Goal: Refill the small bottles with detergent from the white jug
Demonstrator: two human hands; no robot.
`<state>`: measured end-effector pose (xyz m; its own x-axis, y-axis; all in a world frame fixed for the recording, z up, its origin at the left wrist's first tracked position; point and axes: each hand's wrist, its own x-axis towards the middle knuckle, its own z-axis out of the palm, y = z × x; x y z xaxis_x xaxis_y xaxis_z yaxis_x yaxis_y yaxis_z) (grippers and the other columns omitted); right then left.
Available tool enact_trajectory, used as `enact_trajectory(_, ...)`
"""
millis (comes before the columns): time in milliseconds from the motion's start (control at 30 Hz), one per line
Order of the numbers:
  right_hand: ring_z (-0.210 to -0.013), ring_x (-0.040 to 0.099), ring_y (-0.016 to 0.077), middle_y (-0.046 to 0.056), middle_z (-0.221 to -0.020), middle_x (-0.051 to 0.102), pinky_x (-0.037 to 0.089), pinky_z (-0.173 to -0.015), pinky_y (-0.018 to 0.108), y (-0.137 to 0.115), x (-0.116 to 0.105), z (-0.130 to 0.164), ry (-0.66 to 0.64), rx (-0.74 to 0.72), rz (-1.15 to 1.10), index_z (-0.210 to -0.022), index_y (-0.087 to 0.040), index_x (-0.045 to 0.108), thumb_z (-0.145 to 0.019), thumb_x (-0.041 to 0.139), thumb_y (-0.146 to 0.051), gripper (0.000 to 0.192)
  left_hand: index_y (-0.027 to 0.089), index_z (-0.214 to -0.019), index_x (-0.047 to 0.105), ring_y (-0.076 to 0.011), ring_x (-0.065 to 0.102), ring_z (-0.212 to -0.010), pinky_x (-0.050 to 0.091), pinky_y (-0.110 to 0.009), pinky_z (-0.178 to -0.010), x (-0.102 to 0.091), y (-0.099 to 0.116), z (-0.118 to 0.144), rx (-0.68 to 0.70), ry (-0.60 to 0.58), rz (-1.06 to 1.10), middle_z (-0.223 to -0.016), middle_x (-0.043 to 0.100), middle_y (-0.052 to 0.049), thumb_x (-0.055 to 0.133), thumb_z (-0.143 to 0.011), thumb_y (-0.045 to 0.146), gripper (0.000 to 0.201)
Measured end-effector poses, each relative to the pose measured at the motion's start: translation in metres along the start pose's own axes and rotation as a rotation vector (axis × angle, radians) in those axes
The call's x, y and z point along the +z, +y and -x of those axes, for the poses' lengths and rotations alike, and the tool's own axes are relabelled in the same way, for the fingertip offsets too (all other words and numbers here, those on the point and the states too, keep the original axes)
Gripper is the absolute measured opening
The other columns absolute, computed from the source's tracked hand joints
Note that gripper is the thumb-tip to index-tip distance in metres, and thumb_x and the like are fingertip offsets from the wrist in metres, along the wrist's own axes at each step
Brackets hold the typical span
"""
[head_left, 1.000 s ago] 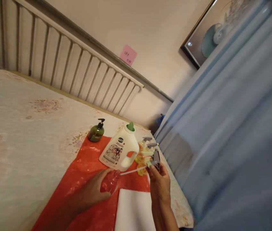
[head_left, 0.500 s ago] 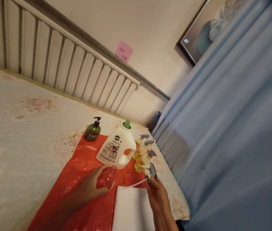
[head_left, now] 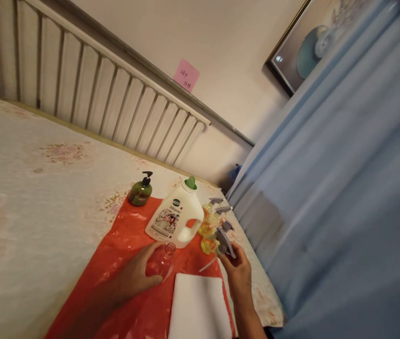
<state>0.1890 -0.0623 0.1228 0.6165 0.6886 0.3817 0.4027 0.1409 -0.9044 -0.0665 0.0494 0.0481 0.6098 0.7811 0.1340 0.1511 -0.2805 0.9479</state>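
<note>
White cloth [head_left: 200, 306] lying nearest, left hand [head_left: 141, 273] curling fingers round transparent bottle [head_left: 162, 266], right hand [head_left: 238, 270] pinching trigger sprayer [head_left: 225, 242], red sheeting [head_left: 186, 260] leaving room between them, white jug [head_left: 180, 216] standing beyond, blue curtain [head_left: 344, 179] lining the right edge of the floral cover [head_left: 61, 188].

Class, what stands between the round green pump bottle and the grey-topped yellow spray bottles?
The head view shows a white plastic jug with a green spout standing there.
</note>
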Motion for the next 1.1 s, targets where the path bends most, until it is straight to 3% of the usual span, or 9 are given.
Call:
enact_trajectory(167, -0.084, 0.061, 0.0206, 0.006, -0.093, 0.068, 0.048, -0.077, 0.032, 0.018, 0.002, -0.001, -0.195, -0.372, 0.402, -0.1, -0.02, 0.067, -0.082, 0.062, -0.017, 0.019, 0.025, -0.139, 0.044, -0.0302, 0.043, -0.139, 0.035, -0.046, -0.116, -0.003, 0.009, 0.003, 0.003, 0.015, 0.01, -0.149, 0.05, -0.006, 0.063, -0.07, 0.025, 0.072)
enact_trajectory(300, -0.089, 0.058, 0.0216, 0.006, -0.096, 0.063, 0.047, -0.078, 0.033, 0.048, 0.006, 0.001, -0.354, -0.537, 0.553, -0.104, -0.021, 0.063, -0.077, 0.048, -0.002, 0.036, 0.024, -0.139, 0.044, -0.03, 0.042, -0.139, 0.033, -0.046, -0.117, -0.003, 0.014, 0.002, -0.002, 0.012, 0.012, -0.149, 0.051, -0.006, 0.063, -0.069, 0.024, 0.072)
enact_trajectory(400, -0.093, 0.057, 0.023, 0.007, -0.099, 0.061, 0.047, -0.081, 0.035, 0.067, 0.011, 0.003, -0.465, -0.574, 0.623, -0.11, -0.023, 0.061, -0.073, 0.046, 0.003, 0.047, 0.023, -0.138, 0.044, -0.0296, 0.042, -0.14, 0.032, -0.046, -0.118, -0.003, 0.013, 0.001, -0.016, 0.002, 0.004, -0.149, 0.05, -0.007, 0.063, -0.067, 0.021, 0.074)
enact_trajectory(500, -0.093, 0.057, 0.0227, 0.006, -0.099, 0.061, 0.047, -0.081, 0.035, 0.079, 0.017, 0.005, -0.511, -0.587, 0.652, -0.111, -0.023, 0.062, -0.076, 0.048, 0.002, 0.045, 0.021, -0.14, 0.042, -0.0282, 0.041, -0.14, 0.031, -0.044, -0.119, -0.003, 0.013, 0.001, -0.03, -0.01, -0.003, -0.15, 0.049, -0.008, 0.062, -0.067, 0.019, 0.076)
enact_trajectory(667, -0.094, 0.058, 0.021, 0.006, -0.102, 0.063, 0.047, -0.082, 0.033, 0.09, 0.027, 0.006, -0.526, -0.589, 0.653, -0.112, -0.022, 0.062, -0.077, 0.045, 0.004, 0.047, 0.018, -0.142, 0.04, -0.0283, 0.039, -0.141, 0.03, -0.045, -0.119, -0.002, 0.01, 0.001, -0.047, -0.007, 0.016, -0.151, 0.046, -0.01, 0.061, -0.066, 0.018, 0.078)
enact_trajectory(867, -0.092, 0.058, 0.021, 0.006, -0.101, 0.064, 0.046, -0.081, 0.031, 0.102, 0.035, 0.009, -0.501, -0.595, 0.671, -0.108, -0.022, 0.066, -0.081, 0.046, 0.0, 0.041, 0.023, -0.14, 0.043, -0.03, 0.04, -0.14, 0.03, -0.048, -0.119, 0.0, 0.005, 0.0, -0.037, 0.006, 0.032, -0.15, 0.048, -0.009, 0.063, -0.065, 0.019, 0.077)
enact_trajectory(1100, -0.089, 0.057, 0.0208, 0.006, -0.098, 0.065, 0.043, -0.078, 0.029, 0.107, 0.041, 0.012, -0.491, -0.592, 0.679, -0.106, -0.02, 0.068, -0.083, 0.048, -0.002, 0.035, 0.015, -0.141, 0.042, -0.0295, 0.04, -0.14, 0.03, -0.043, -0.119, -0.001, 0.012, 0.001, -0.075, -0.005, -0.005, -0.15, 0.048, -0.012, 0.061, -0.064, 0.02, 0.08)
